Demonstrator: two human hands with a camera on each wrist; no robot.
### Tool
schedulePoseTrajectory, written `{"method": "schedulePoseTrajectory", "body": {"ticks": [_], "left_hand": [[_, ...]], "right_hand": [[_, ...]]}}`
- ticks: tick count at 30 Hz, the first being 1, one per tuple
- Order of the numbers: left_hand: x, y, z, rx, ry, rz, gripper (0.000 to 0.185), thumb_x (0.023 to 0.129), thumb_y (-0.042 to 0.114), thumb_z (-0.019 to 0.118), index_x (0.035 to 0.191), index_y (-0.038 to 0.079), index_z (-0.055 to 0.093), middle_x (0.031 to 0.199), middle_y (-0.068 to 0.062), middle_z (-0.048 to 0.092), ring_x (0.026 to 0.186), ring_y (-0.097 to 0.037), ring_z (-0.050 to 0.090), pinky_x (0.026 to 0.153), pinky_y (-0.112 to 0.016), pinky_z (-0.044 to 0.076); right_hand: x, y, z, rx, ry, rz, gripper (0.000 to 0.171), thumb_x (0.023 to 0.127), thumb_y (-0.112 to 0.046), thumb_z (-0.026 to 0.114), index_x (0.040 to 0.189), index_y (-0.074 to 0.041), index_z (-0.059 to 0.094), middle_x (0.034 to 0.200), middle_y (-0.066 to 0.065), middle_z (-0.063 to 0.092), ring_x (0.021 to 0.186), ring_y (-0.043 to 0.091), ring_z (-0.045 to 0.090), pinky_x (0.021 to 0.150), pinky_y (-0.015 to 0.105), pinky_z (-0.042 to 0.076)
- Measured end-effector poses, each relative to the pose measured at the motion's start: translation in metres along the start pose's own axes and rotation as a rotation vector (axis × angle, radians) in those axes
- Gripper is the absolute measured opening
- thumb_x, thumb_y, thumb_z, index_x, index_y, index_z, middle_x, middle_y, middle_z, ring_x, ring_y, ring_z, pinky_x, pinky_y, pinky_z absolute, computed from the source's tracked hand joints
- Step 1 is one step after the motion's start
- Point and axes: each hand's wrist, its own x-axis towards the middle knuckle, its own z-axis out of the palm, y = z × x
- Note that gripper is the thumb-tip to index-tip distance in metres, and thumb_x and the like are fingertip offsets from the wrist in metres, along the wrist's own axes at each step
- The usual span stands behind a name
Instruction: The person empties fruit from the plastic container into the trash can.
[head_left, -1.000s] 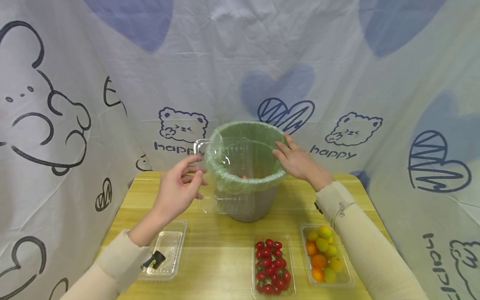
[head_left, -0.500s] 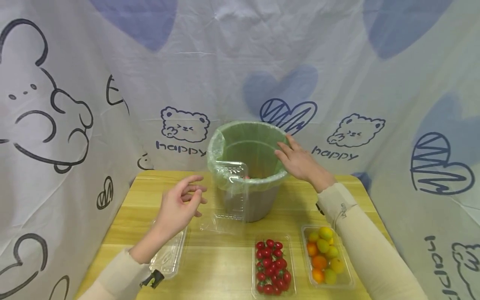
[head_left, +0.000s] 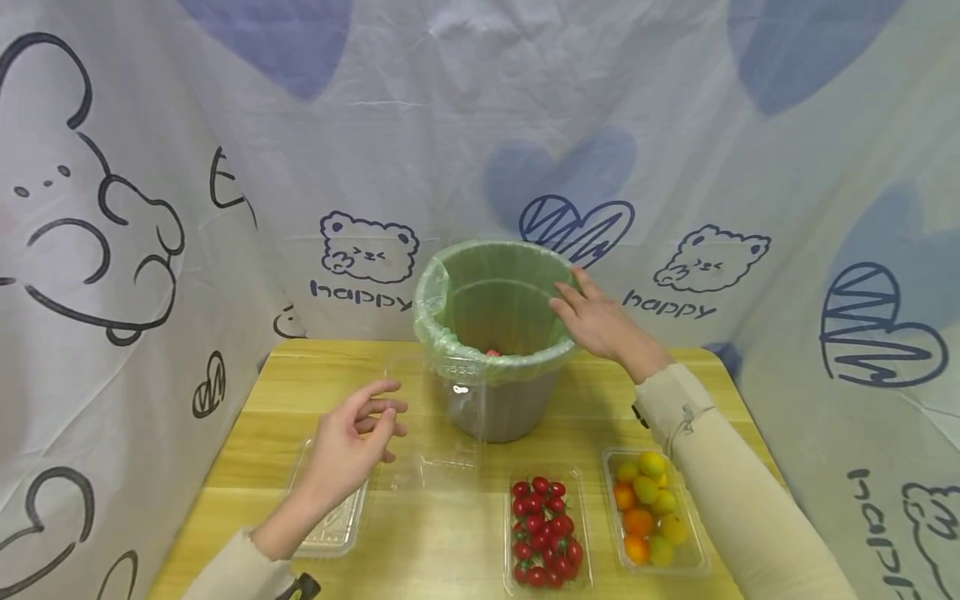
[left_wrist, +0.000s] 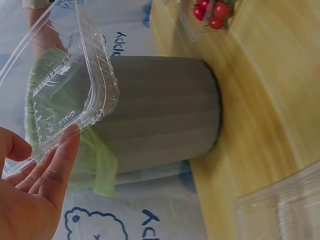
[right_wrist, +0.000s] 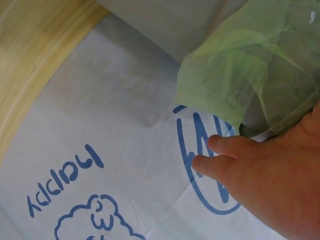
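A grey bucket (head_left: 510,408) (left_wrist: 160,110) with a green bag liner (head_left: 495,300) (right_wrist: 235,65) stands at the back of the wooden table (head_left: 450,533). An empty clear plastic clamshell box (head_left: 450,425) (left_wrist: 65,90) leans open against the bucket's front left side. Just left of it my left hand (head_left: 386,408) (left_wrist: 35,180) hovers with loosely curled fingers and holds nothing. My right hand (head_left: 581,308) (right_wrist: 250,165) rests with straight fingers on the bucket's right rim, on the liner. Something small and red (head_left: 492,353) shows inside the bucket.
Under my left wrist lies an empty clear tray (head_left: 330,517). Along the front edge are a tray of red cherry tomatoes (head_left: 543,525) and a tray of orange, yellow and green small fruits (head_left: 648,508). Printed cloth walls close the back and both sides.
The clamshell box left my left hand and slid down from the bucket rim to the table. That hand dropped and drew back toward me. The right hand stayed on the rim.
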Motion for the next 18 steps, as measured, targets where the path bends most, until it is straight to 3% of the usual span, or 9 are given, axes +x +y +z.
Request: {"method": "schedulePoseTrajectory", "body": {"ticks": [9, 18], "left_hand": [[-0.014, -0.033, 0.010, -0.009, -0.028, -0.103, 0.038, 0.101, -0.004, 0.058, 0.138, 0.004, 0.062, 0.117, -0.024, 0.075, 0.077, -0.009, 0.074, 0.055, -0.034, 0.064], [-0.022, -0.076, 0.019, 0.084, -0.104, -0.156, 0.039, 0.098, -0.006, 0.058, 0.137, -0.007, 0.058, 0.110, -0.025, 0.075, 0.066, -0.006, 0.072, 0.051, -0.029, 0.062]], "right_hand": [[-0.002, -0.001, -0.001, -0.001, -0.001, 0.001, 0.070, 0.114, -0.052, 0.016, 0.169, -0.008, 0.019, 0.177, 0.018, -0.011, 0.163, 0.047, 0.003, 0.129, 0.071, 0.011], [0.001, 0.000, 0.000, 0.004, -0.005, 0.005, 0.070, 0.113, -0.052, 0.016, 0.169, -0.009, 0.019, 0.177, 0.016, -0.013, 0.163, 0.047, 0.002, 0.128, 0.073, 0.009]]}}
